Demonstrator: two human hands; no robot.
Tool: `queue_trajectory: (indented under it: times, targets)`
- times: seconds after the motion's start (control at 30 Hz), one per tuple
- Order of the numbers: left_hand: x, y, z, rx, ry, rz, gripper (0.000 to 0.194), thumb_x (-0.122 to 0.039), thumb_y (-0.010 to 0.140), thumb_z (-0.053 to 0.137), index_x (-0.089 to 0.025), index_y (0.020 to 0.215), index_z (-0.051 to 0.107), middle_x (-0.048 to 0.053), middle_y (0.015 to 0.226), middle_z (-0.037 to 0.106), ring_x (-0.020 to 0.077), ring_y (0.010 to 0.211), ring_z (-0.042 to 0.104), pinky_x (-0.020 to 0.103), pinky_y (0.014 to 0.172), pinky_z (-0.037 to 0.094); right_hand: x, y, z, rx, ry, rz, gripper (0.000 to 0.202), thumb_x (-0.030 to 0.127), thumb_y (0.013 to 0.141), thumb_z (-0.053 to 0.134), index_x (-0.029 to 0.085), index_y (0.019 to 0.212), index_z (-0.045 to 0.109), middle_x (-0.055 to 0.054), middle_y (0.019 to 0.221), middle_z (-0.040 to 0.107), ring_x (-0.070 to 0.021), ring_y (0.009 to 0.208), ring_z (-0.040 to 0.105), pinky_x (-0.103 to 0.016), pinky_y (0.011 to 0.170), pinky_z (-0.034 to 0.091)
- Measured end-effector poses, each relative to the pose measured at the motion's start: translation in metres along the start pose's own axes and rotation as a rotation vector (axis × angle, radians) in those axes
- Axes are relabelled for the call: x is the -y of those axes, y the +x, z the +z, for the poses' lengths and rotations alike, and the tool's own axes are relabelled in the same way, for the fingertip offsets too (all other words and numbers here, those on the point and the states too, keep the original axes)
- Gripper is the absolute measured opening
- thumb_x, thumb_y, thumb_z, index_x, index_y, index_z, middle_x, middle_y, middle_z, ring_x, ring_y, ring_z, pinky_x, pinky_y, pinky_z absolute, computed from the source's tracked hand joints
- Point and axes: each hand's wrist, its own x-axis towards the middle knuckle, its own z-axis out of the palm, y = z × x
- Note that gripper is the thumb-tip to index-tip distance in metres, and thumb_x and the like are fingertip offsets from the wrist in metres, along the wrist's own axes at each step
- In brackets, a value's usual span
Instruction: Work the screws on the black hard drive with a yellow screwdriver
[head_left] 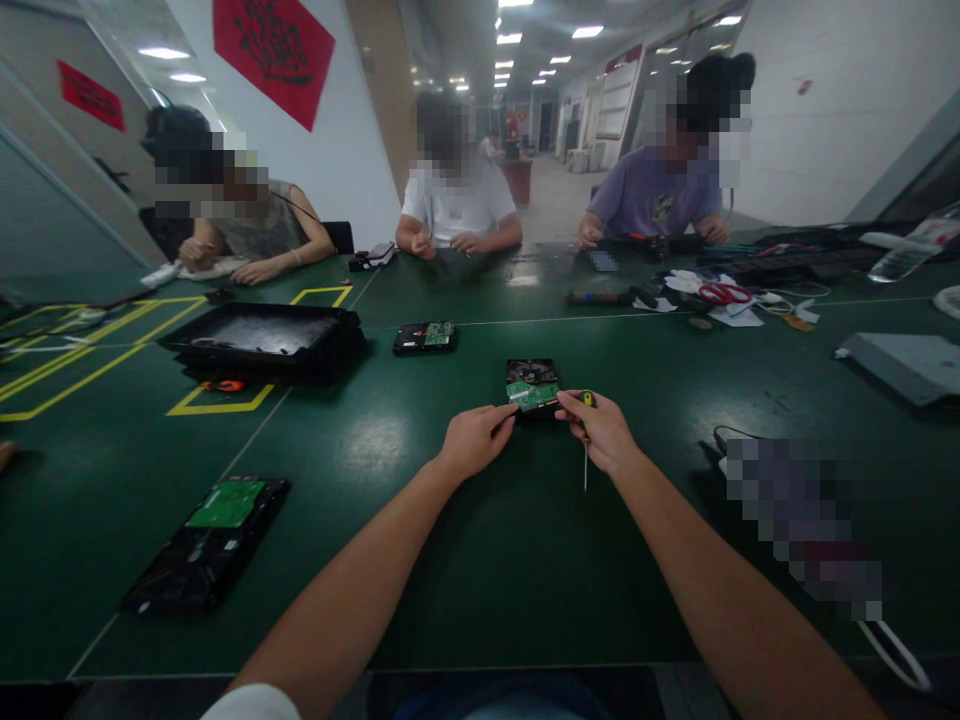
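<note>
Hard drive (531, 370) lies on the green desk (450, 620) at the centre, a green circuit board (529, 394) showing on its near half. Left grip (480, 441) touches the drive's near left corner with its fingertips; whether it pinches the drive cannot be told. Right grip (598, 430) is closed on a screwdriver (587, 399), black and yellow at the handle, shaft directed to the near side; its thumb and index finger are at the drive's near right corner. A second drive (424, 337) lies farther off to the left, near a black tray (262, 335). A third drive (208, 545) lies near left. Red-handled scissors (725, 293) rest among papers, far right. Three people (461, 205) sit along the far side.
</note>
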Motion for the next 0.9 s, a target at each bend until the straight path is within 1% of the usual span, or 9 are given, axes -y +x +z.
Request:
queue_trajectory:
  times: [0.2,0.3,0.43,0.53,0.6,0.8,0.9]
  targets:
    - [-0.001,-0.0001,-0.0012,0.071,0.035,-0.013,0.041,-0.036,0.103,0.05,-0.027,0.139,0.065,0.005,0.105,0.078,0.0206,0.09,0.072,0.032,0.081,0.055,0.0054,-0.0068,0.0047,-0.025,-0.037,0.021,0.02,0.019,0.079,0.084,0.017,0.095,0.071,-0.008,0.087,0.076,-0.016,0.074,0.074,-0.014,0.037,0.037]
    - [-0.0013,-0.0003,-0.0019,0.076,0.036,-0.018,0.041,-0.036,0.103,0.05,-0.026,0.139,0.065,0.005,0.106,0.078,0.0209,0.091,0.073,0.033,0.082,0.056,0.0062,-0.0073,0.0035,-0.015,-0.049,0.016,0.024,0.018,0.08,0.083,0.018,0.1,0.071,-0.008,0.09,0.076,-0.0161,0.075,0.074,-0.014,0.037,0.038]
    - [-0.0005,0.0001,-0.0005,0.076,0.032,-0.021,0.04,-0.035,0.103,0.05,-0.027,0.139,0.065,0.006,0.113,0.078,0.0218,0.097,0.073,0.034,0.086,0.056,0.0044,-0.0067,0.0016,0.019,-0.076,-0.036,0.031,0.021,0.079,0.084,0.019,0.107,0.07,-0.007,0.089,0.075,-0.0156,0.071,0.073,-0.014,0.036,0.036]
    - [0.0004,0.0002,0.0004,0.071,0.032,-0.025,0.039,-0.035,0.103,0.049,-0.027,0.138,0.065,0.006,0.117,0.077,0.0225,0.101,0.073,0.035,0.088,0.056,0.0032,-0.0072,0.0016,0.024,-0.115,-0.058,0.03,0.022,0.079,0.083,0.019,0.106,0.071,-0.007,0.088,0.074,-0.0158,0.07,0.073,-0.014,0.036,0.036]
    - [0.0002,0.0001,-0.0001,0.075,0.035,-0.033,0.04,-0.035,0.103,0.049,-0.026,0.138,0.065,0.006,0.118,0.077,0.0227,0.1,0.073,0.035,0.086,0.056,0.0024,-0.0077,0.0018,0.014,-0.131,-0.066,0.028,0.021,0.079,0.082,0.019,0.104,0.071,-0.007,0.088,0.074,-0.017,0.071,0.074,-0.014,0.036,0.036]
    - [-0.0032,0.0011,-0.003,0.107,0.08,-0.077,0.045,-0.036,0.102,0.05,-0.024,0.145,0.058,0.007,0.104,0.078,0.023,0.09,0.073,0.033,0.076,0.053,-0.0021,-0.0061,-0.0008,0.001,-0.184,-0.07,0.025,0.024,0.08,0.081,0.02,0.102,0.07,-0.009,0.092,0.075,-0.0222,0.079,0.077,-0.016,0.036,0.038]
    - [-0.0042,0.0017,-0.0026,0.132,0.107,-0.074,0.048,-0.036,0.101,0.051,-0.024,0.148,0.055,0.007,0.099,0.077,0.0235,0.09,0.073,0.032,0.075,0.052,-0.0023,-0.0058,-0.0009,-0.013,-0.207,-0.065,0.022,0.022,0.082,0.078,0.02,0.103,0.071,-0.009,0.092,0.076,-0.0218,0.079,0.077,-0.017,0.04,0.043]
